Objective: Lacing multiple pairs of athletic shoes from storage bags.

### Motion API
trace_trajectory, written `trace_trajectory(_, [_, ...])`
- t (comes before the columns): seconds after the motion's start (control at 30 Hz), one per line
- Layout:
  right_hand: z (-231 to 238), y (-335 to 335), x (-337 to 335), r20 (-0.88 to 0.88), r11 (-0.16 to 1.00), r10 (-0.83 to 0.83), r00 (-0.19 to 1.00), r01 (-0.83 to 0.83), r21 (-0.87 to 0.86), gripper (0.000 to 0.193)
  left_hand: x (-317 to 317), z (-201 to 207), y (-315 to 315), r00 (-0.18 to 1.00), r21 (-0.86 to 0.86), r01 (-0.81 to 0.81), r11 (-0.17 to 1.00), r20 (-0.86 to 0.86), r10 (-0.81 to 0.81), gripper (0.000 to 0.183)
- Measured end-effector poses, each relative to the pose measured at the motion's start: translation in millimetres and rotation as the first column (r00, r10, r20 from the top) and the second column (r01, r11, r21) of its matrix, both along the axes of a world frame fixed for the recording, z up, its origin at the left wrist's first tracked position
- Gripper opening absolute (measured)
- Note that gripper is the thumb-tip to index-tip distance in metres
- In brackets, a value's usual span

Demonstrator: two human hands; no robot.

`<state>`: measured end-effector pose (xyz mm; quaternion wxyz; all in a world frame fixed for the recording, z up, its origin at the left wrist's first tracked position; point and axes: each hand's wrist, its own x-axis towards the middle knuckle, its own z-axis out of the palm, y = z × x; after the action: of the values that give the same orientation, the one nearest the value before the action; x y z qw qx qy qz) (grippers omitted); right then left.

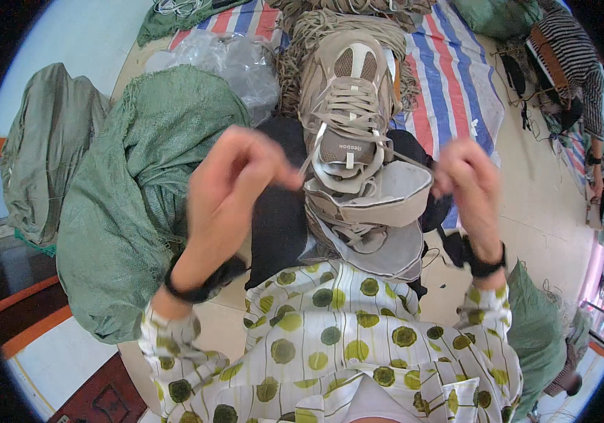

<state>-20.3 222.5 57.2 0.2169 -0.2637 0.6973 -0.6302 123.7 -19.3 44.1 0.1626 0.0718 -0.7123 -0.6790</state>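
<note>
Shoe (348, 67) between hands (230, 176) (472, 180); sack (129, 169) leftward

A sack (129, 183) lies left of the shoe (350, 106).

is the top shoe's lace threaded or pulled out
Threaded: the lace criss-crosses the front of the shoe, and its ends stretch out sideways to the left hand and right hand. No bow shows.

Shoe (350, 109) blocking middle, green sack (129, 204) left, room right
</note>
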Motion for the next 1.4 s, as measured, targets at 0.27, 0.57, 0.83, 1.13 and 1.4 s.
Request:
trace_trajectory(0.27, [3.8,43.6,8.7,0.256,0.882,0.425,0.869,-0.334,-0.332,0.021,51.2,-23.1,4.9,0.861,0.456,0.277,0.846,0.273,-0.429,0.009])
trace_trajectory(0.57, [-75.8,-11.6,-36.6,0.097,0.982,-0.073,0.993,0.054,0.181,0.016,-47.0,-69.5,9.1,0.954,-0.362,-0.103,0.927,0.228,0.195,0.016])
trace_trajectory(0.83, [-78.3,-14.1,-41.8,0.11,0.982,-0.074,0.991,0.053,0.184,0.024,-69.4,-77.8,15.4,0.954,-0.419,-0.129,0.899,0.195,0.228,0.014])
trace_trajectory(1.13, [-83.5,-4.5,-34.5,0.341,0.965,0.043,0.939,-0.128,0.23,0.032,-60.0,-83.3,5.9,0.991,-0.223,-0.126,0.967,0.026,0.135,0.012])
trace_trajectory(1.4, [-86.9,-3.0,-30.6,0.622,0.986,0.109,0.775,-0.162,0.03,0.023,-72.9,-57.3,20.3,0.972,-0.635,-0.183,0.75,-0.233,0.04,0.018])
